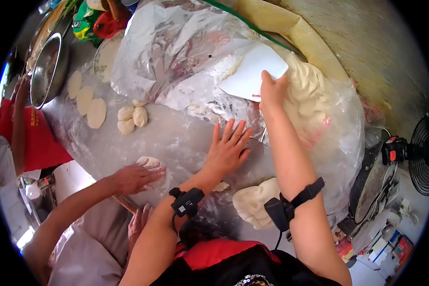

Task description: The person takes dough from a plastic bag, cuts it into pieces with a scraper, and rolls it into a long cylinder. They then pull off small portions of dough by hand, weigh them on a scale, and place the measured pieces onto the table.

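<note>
Black wrist devices point(187, 202) with straps and cables, red-and-black clothing point(224, 255).

Over there, the grey table point(176, 134) is dusted with flour, a metal bowl point(46, 71) near its left end and three flat dough rounds point(96, 113) beside a cluster of dough balls point(126, 125). Crumpled clear plastic point(150, 52) covers much of the far side, a big dough mass point(306, 88) sits toward the right, and a smooth dough lump point(251, 205) lies by the near edge.
</note>
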The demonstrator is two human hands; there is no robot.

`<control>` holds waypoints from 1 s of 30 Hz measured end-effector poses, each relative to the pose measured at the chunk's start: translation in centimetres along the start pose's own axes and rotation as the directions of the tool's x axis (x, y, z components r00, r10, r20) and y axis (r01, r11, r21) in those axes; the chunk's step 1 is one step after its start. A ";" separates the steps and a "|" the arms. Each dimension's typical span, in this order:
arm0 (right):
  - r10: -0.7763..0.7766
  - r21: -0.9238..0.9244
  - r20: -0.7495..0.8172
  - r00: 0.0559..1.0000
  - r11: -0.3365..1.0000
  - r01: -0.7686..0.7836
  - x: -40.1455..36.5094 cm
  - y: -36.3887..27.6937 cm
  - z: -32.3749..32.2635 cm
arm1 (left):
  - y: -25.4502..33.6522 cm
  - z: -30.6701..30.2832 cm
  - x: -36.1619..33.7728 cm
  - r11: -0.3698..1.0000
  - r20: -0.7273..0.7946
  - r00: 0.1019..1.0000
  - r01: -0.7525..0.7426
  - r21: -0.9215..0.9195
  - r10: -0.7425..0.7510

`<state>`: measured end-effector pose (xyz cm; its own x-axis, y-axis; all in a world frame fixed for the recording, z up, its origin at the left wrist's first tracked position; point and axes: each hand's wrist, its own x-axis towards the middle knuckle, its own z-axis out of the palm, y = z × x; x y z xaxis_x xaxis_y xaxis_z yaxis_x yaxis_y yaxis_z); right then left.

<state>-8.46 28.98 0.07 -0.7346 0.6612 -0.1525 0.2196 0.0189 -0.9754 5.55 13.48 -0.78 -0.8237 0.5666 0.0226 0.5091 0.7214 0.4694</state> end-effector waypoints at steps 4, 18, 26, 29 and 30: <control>0.029 0.224 0.083 0.996 0.973 -0.047 -1.1 -2.5 -1.2 | 0.1 -0.7 -0.4 0.996 -0.074 0.995 0.066 -0.066 -0.071; -0.137 0.228 0.042 0.990 0.966 0.124 -13.7 -10.6 -18.1 | 7.9 -5.1 -0.3 0.591 -0.177 0.899 0.107 -0.800 -0.401; -0.138 0.025 0.202 0.970 0.990 0.136 -19.4 -9.1 -23.4 | 11.1 -5.6 -0.2 0.591 -0.140 0.942 0.071 -0.804 -0.304; -0.046 -0.019 0.291 0.956 0.998 0.053 -20.9 -7.8 -25.7 | 12.0 -4.9 0.5 0.499 -0.097 0.912 0.127 -0.857 -0.399; -0.018 -0.027 0.324 0.946 0.999 0.028 -21.3 -7.4 -26.5 | 11.5 -3.5 1.0 0.458 -0.093 0.892 0.135 -0.879 -0.442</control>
<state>22.59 34.68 14.71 -0.9069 0.3818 -0.1784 0.2162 0.0581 -0.9746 9.67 20.97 7.75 -0.9831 0.1502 -0.1051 -0.0976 0.0568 0.9936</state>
